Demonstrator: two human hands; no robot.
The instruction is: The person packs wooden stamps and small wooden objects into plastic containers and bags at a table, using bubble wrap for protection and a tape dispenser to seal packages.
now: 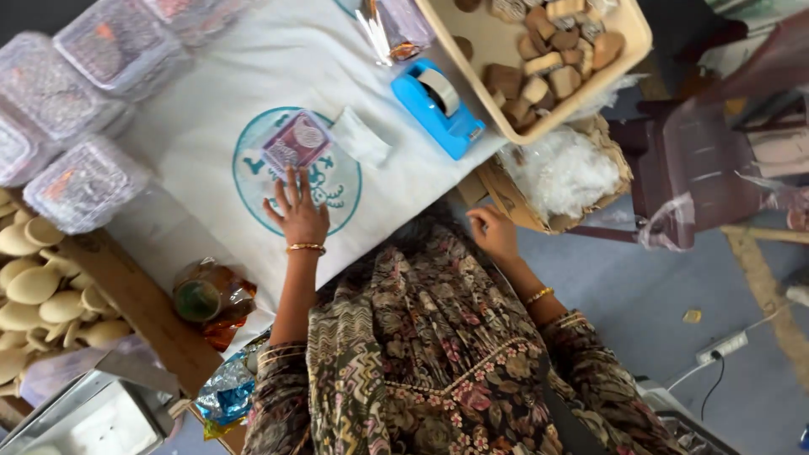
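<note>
White cloth (211, 93) under your left hand (297, 211), fingers spread, tips touching small wrapped packet (296, 141); blue tape dispenser (438, 105) beyond. Your right hand (493, 232): curled, pinching nothing visible.

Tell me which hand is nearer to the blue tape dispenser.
The right hand looks nearer: it sits at the table edge below and slightly right of the blue tape dispenser. The left hand rests on the white cloth farther off, touching a small packet.

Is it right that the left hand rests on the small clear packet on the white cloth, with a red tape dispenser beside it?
Not quite: the tape dispenser is blue, not red, as the head view shows. The left hand does rest at the small clear packet on the white cloth.
</note>
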